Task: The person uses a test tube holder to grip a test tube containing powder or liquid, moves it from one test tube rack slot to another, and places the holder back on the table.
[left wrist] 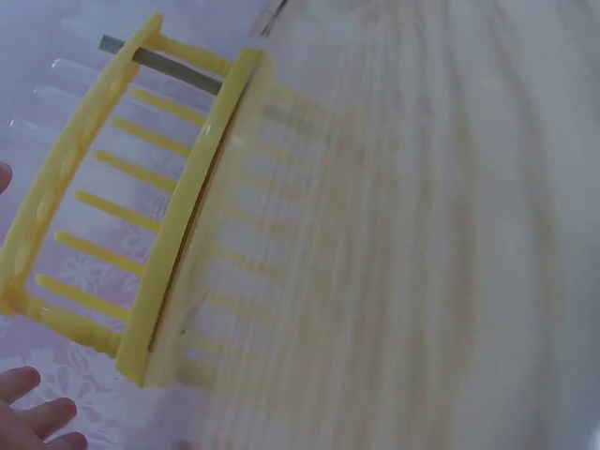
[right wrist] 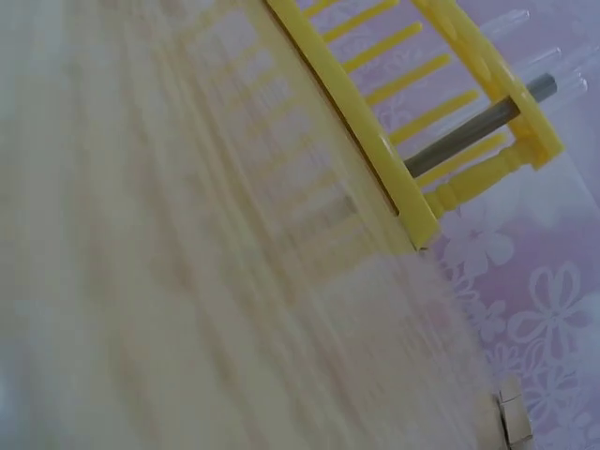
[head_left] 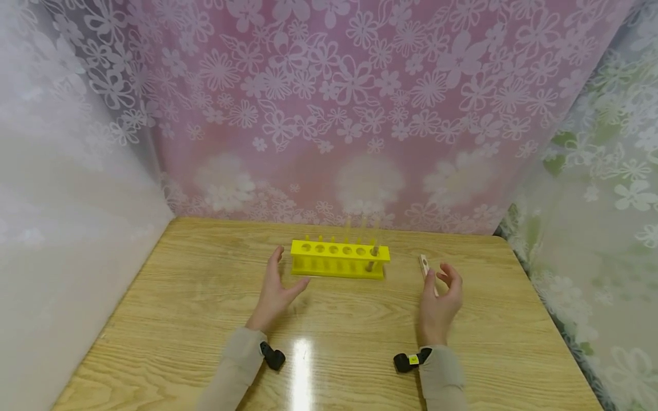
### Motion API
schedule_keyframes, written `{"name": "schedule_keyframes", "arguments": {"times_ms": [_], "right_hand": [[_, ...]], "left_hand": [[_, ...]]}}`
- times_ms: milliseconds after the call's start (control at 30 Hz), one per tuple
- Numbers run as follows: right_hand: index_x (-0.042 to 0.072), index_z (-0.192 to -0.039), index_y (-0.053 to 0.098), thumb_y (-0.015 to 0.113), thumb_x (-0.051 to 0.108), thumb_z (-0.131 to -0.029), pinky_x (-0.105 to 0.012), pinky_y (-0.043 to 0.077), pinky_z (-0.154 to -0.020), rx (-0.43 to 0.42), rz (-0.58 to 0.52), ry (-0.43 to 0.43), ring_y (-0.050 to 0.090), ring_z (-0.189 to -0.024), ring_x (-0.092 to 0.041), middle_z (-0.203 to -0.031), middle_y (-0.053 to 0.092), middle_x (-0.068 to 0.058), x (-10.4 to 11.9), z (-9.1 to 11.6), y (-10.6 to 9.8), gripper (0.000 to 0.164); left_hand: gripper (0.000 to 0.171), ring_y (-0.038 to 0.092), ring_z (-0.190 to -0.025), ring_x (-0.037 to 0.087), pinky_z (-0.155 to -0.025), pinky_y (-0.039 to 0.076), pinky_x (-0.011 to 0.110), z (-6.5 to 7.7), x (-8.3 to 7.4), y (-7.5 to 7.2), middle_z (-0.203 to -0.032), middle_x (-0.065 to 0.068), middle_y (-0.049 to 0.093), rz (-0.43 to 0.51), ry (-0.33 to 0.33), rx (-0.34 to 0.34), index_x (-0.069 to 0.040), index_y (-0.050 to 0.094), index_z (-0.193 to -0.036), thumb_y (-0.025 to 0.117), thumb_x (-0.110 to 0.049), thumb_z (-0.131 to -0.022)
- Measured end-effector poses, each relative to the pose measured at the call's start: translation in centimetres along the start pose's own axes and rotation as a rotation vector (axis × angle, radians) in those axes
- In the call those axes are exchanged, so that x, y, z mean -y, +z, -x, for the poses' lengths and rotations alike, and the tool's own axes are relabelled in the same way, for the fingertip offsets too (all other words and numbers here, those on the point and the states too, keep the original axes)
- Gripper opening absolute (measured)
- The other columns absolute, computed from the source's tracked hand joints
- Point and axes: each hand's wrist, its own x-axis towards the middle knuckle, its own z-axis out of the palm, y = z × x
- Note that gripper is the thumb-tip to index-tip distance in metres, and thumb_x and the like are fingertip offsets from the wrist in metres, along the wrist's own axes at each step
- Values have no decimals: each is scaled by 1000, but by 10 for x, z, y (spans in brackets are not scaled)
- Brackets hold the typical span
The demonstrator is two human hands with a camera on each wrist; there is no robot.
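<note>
A yellow plastic test tube rack [head_left: 339, 274] stands on the table, with a dark grey rod [right wrist: 469, 131] upright through its right-end hole. Clear test tubes [left wrist: 66, 101] rise behind the right half of the rack. My left hand [head_left: 275, 294] is beside the rack's left end, thumb and fingers spread and holding nothing; some of its fingertips [left wrist: 52, 412] enter the left wrist view. To the right lies a wooden test tube clamp [head_left: 424, 264]. My right hand [head_left: 441, 302] is right at it, fingers loosely bent, the thumb overlapping the clamp in the head view.
The wood-grain table [head_left: 205, 319] reflects a bright light strip near its front. A pink flowered curtain [head_left: 329, 114] hangs behind the table. Pale sheets hang on the left [head_left: 77, 200] and right [head_left: 601, 228] sides. Each wrist carries a small black camera.
</note>
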Motion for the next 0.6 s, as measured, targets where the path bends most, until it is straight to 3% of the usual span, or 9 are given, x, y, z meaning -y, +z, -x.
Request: {"name": "schedule_keyframes", "arguments": {"times_ms": [133,267,400,600], "right_hand": [[9,-124,63,67,24,-95,-28,44,-73,-68,37,-22,57,-108,-25,-122,62,-4,-10,-3,4,32],[10,-123,63,67,22,-95,-36,41,-82,-105,73,-58,56,-107,-23,-121,63,-10,-15,-5,6,31],[6,-123,64,67,17,-94,-42,34,-93,-119,121,-165,53,-107,-25,-117,63,-15,-20,-8,7,31],[0,-120,64,69,10,-91,-44,29,-92,-117,168,-344,52,-103,-33,-111,63,-18,-29,-11,8,31]], "left_hand": [[95,24,-145,34,-113,24,59,-3,10,8,-161,10,22,46,-4,-18,-21,16,-158,77,-38,-87],[94,25,-145,34,-114,25,57,-9,18,12,-160,11,23,70,5,-27,-22,18,-158,77,-40,-86],[95,24,-146,31,-115,25,56,-16,26,15,-161,9,23,60,28,-30,-22,19,-158,78,-40,-85],[99,24,-146,30,-115,26,53,-26,34,19,-160,4,23,57,47,-31,-12,18,-158,80,-36,-84]]}}
